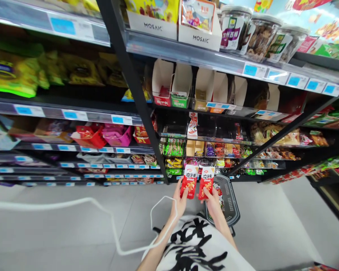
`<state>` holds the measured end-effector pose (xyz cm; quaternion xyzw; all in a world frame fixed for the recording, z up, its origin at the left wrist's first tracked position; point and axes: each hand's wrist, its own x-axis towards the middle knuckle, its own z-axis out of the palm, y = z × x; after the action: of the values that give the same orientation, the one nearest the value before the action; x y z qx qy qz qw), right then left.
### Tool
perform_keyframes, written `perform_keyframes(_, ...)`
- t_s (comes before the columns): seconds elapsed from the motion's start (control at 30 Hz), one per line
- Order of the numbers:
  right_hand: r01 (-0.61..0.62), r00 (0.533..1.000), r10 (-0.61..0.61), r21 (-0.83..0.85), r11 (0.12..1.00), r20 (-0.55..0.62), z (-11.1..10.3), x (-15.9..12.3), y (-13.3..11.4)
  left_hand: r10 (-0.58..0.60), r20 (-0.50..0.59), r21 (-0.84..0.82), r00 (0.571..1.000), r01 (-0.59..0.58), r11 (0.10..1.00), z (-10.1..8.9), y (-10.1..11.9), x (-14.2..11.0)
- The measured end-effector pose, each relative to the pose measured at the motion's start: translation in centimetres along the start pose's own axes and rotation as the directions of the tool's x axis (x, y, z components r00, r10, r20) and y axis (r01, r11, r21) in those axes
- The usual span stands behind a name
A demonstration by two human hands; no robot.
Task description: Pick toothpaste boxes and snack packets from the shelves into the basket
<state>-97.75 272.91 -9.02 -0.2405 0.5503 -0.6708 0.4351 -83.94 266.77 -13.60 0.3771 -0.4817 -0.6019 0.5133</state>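
My left hand point(180, 198) grips a red and white snack packet point(189, 182) with its thumb on the front. Beside it, my right hand point(213, 201) pinches a second, similar snack packet point(206, 182) upright. The two packets are held side by side, a small gap apart, with their printed fronts facing me. Below and to the right, a dark grey shopping basket point(230, 203) stands on the floor, with several packaged goods partly visible inside. One more red and white packet point(192, 125) stands in a tray on the shelf ahead.
Black shelving with snack bags, boxes and jars point(261, 35) rises in front. Cardboard boxes point(162, 79) line a middle shelf. A white cable point(113, 218) loops across the left and over my left forearm. Grey tiled floor point(59, 226) lies below; more shelves stand at the right.
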Motion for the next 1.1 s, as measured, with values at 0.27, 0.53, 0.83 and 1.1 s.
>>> perform_keyframes(0.27, 0.027, 0.998, -0.022, -0.079, 0.997, 0.060, 0.2, -0.5, 0.0, 0.122, 0.145, 0.232, 0.982, -0.154, 0.961, 0.1, -0.3, -0.5)
perform_keyframes(0.53, -0.112, 0.989, 0.112, -0.007, 0.994, 0.099, 0.3, -1.1, 0.2, 0.074, 0.352, 0.081, 0.933, -0.110, 0.991, -0.3, -0.1, -0.8)
perform_keyframes(0.83, -0.083, 0.996, 0.086, 0.103, 0.991, -0.022, 0.5, -1.8, 1.4, -0.109, 0.094, -0.066, 0.990, 0.116, 0.991, -0.2, -0.1, -0.4)
perform_keyframes(1.1, 0.000, 0.970, 0.038, 0.159, 0.987, -0.239, -0.9, -1.1, 1.9, -0.122, 0.086, -0.061, 0.989, 0.128, 0.990, -1.0, 0.0, -0.5)
